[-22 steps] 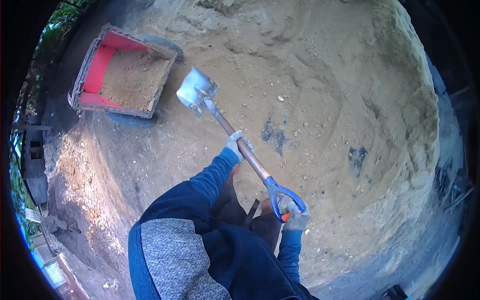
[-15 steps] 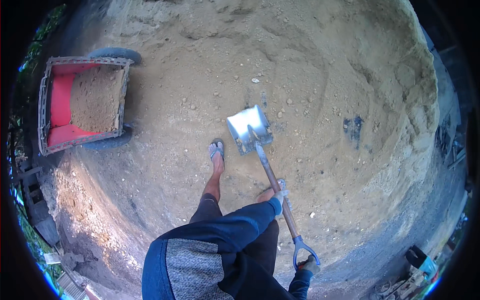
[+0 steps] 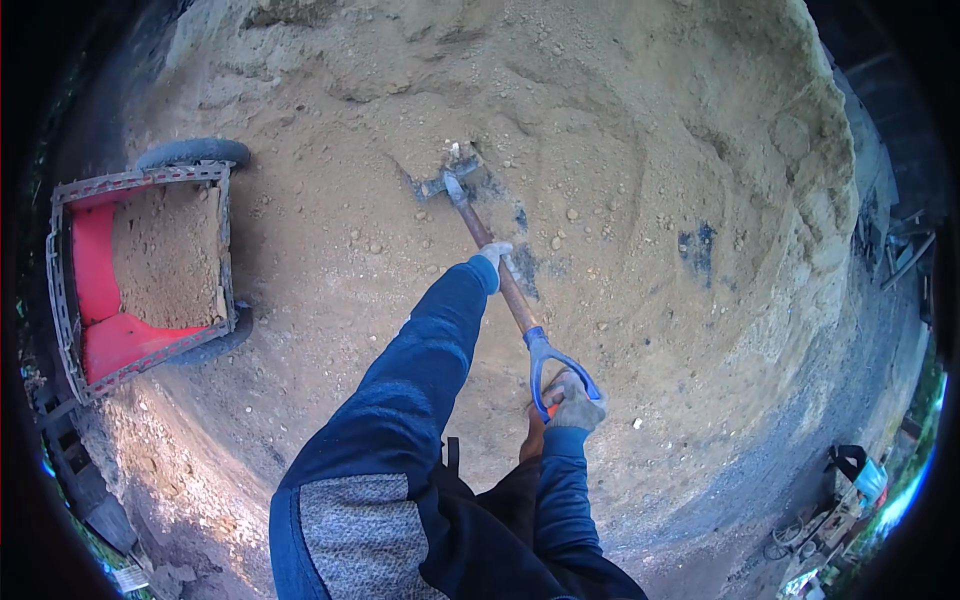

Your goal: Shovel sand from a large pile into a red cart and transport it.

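Note:
A shovel (image 3: 500,266) with a wooden shaft and a blue D-shaped handle slants away from me over sandy soil (image 3: 600,120). My left hand (image 3: 494,255), in a pale glove, is closed round the shaft below the blade. My right hand (image 3: 577,402), gloved in grey, is closed on the blue grip at the near end. The blade is pushed into the soil, and only part of its upper edge shows; the rest is buried.
To the left stands a two-wheeled cart (image 3: 140,275) with a red inside, partly filled with brown soil. A high soil bank (image 3: 800,130) rises at the far right. Assorted objects (image 3: 840,510), one of them light blue, lie at the lower right.
The shovel has moved forward, and its blade, bare on the ground before, is now sunk in the soil. Both hands went forward with it, the left arm stretching out.

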